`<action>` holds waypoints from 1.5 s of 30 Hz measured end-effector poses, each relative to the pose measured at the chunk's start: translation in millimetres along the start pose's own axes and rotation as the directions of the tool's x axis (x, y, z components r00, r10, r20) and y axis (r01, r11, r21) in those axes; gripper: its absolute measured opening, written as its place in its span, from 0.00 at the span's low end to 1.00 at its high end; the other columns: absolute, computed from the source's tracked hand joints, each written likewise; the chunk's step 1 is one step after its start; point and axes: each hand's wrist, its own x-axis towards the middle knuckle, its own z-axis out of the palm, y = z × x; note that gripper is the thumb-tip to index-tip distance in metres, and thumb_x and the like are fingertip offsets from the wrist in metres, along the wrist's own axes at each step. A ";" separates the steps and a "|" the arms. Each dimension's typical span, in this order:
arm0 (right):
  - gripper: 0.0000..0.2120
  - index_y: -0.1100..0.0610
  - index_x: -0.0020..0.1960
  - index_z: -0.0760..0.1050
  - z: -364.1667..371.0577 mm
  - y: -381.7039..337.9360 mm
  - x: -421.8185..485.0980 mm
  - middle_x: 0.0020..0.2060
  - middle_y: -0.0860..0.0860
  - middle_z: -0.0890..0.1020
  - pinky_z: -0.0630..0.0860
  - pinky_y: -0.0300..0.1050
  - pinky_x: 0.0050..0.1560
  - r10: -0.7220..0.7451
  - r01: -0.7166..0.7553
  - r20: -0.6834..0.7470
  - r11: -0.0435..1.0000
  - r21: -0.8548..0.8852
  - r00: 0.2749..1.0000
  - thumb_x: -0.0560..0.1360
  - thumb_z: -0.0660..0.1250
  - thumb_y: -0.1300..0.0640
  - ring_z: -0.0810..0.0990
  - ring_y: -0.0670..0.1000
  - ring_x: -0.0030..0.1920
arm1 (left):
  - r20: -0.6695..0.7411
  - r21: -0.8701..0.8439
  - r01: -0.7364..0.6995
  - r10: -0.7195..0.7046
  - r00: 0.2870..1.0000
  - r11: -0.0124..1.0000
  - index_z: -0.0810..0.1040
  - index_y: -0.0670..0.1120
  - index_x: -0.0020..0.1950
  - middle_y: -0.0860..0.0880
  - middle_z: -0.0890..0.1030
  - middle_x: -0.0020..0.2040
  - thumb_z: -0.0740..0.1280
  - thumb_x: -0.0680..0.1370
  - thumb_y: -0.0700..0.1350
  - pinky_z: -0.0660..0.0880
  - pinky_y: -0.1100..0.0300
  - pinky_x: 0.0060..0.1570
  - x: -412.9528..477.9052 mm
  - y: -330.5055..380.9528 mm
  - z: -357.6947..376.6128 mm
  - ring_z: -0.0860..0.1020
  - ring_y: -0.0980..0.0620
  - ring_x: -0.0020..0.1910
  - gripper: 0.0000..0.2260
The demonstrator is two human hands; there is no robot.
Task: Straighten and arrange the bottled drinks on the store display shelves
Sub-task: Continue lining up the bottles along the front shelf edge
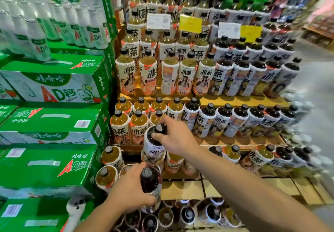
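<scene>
My right hand (173,137) had its grip pinched around the cap and neck of a dark tea bottle (153,141), held just in front of the amber bottles (126,123) on the left of the middle shelf (235,142). My left hand (130,190) was wrapped tight around a second dark bottle (151,181), nearer me, over the lower shelf (182,190). Both dark bottles sat among amber ones, while the dark rows (244,119) stood to the right. To do it well, I judged I should lift each straight up, carry it right, set it upright and turn its label outward.
</scene>
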 end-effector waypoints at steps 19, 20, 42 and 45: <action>0.15 0.50 0.52 0.69 -54.3 166.6 -118.1 0.40 0.47 0.78 0.68 0.46 0.36 0.463 -0.455 -0.087 0.885 0.097 0.882 0.74 0.72 0.47 0.77 0.55 0.43 | 0.315 0.090 -0.291 0.250 0.915 0.952 0.61 0.64 0.72 0.63 0.68 0.66 0.73 0.61 0.61 0.76 0.55 0.55 48.0 121.2 109.4 0.74 0.56 0.61 0.41; 0.14 0.50 0.51 0.69 -57.7 179.1 -124.0 0.41 0.47 0.78 0.69 0.47 0.37 0.485 -0.476 -0.080 0.873 0.107 0.871 0.75 0.72 0.47 0.77 0.55 0.44 | 0.320 0.090 -0.295 0.253 0.913 0.951 0.61 0.65 0.71 0.63 0.68 0.66 0.73 0.60 0.62 0.77 0.55 0.55 51.1 129.6 118.0 0.75 0.56 0.60 0.41; 0.17 0.51 0.54 0.64 -129.5 416.6 -114.0 0.46 0.49 0.80 0.73 0.47 0.39 0.467 -0.471 0.074 0.879 0.077 0.881 0.77 0.70 0.47 0.79 0.54 0.45 | 0.174 0.043 -0.067 0.059 0.983 0.997 0.60 0.64 0.73 0.63 0.68 0.67 0.73 0.63 0.62 0.74 0.58 0.59 148.5 267.3 277.0 0.73 0.56 0.65 0.40; 0.16 0.50 0.53 0.64 -120.8 422.8 -102.7 0.45 0.49 0.80 0.73 0.48 0.43 0.452 -0.458 0.081 0.886 0.075 0.888 0.76 0.71 0.47 0.80 0.54 0.47 | 0.137 0.036 -0.049 0.043 0.990 0.998 0.61 0.65 0.73 0.64 0.69 0.66 0.74 0.62 0.62 0.74 0.59 0.60 152.4 268.9 283.3 0.73 0.58 0.64 0.41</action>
